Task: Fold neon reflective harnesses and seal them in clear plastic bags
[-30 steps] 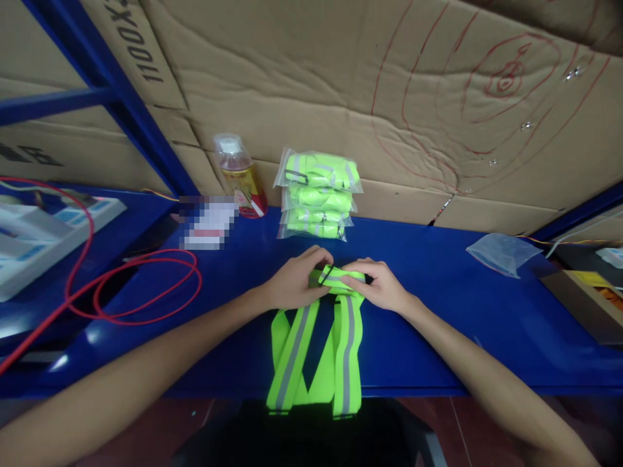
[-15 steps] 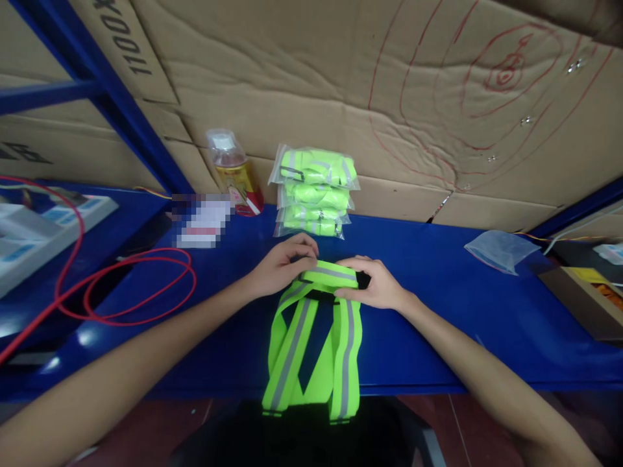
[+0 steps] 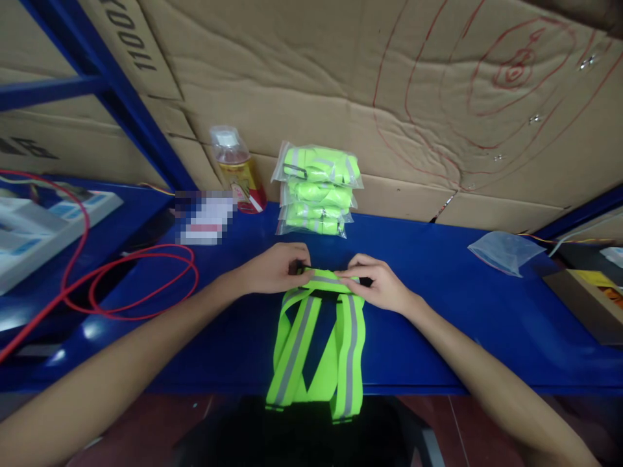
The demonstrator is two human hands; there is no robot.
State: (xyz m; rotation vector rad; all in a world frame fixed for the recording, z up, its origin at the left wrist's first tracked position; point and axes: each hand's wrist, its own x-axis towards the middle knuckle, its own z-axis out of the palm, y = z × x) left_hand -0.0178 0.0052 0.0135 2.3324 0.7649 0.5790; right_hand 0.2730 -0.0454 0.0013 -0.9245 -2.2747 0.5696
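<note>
A neon-yellow reflective harness point(image 3: 350, 350) with grey stripes lies on the blue table, its lower straps hanging over the front edge. My left hand point(image 3: 280, 268) pinches the left end of the folded band at its top, where a small black piece shows by the fingers. From the other side my right hand point(image 3: 377, 283) grips the right end of that band, thumb and fingers closed on it. Behind my hands stands a stack of bagged reflective harnesses point(image 3: 318, 191) in clear zip bags.
A bottle with a red and yellow label point(image 3: 238, 172) stands left of the stack, near a blurred white card point(image 3: 207, 220). Red cable point(image 3: 141, 250) loops at left. An unfilled clear bag point(image 3: 506, 251) and an open cardboard box point(image 3: 579, 305) are on the right. Cardboard backs the table.
My left hand has closed into a pinch at the band's left end, its fingers lower than before. My right fingers have shifted slightly over the band. The view has moved slightly.
</note>
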